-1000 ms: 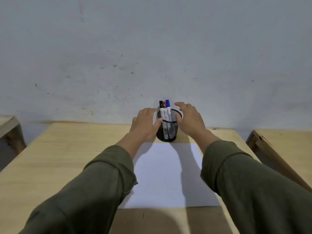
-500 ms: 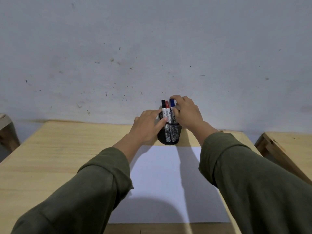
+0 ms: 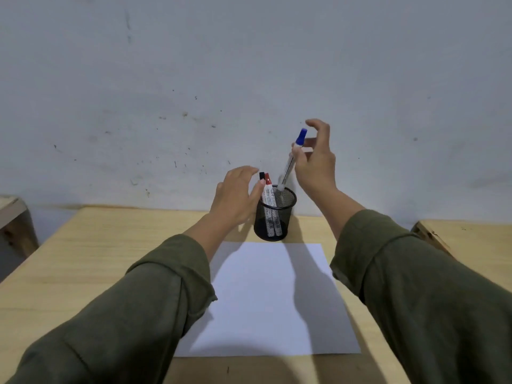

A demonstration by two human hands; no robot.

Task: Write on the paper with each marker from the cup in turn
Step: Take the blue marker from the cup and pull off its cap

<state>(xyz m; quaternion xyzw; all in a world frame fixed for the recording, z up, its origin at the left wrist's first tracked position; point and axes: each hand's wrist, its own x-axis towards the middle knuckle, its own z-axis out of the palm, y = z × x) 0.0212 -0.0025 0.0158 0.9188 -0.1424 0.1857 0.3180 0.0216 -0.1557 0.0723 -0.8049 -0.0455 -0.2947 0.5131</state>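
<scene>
A black mesh cup stands at the far side of the wooden table, just beyond a blank white sheet of paper. A black-capped marker and a red-capped marker lean in the cup. My right hand pinches the blue-capped marker near its cap; the marker is tilted and raised, its lower end just above the cup's rim. My left hand rests against the cup's left side, thumb touching the rim, fingers apart.
A pale, speckled wall rises directly behind the table. Part of another wooden piece shows at the right and one more at the left edge. My green sleeves cover the paper's front corners.
My right hand closed on the blue-capped marker and lifted it up out of the cup. My left hand stayed beside the cup.
</scene>
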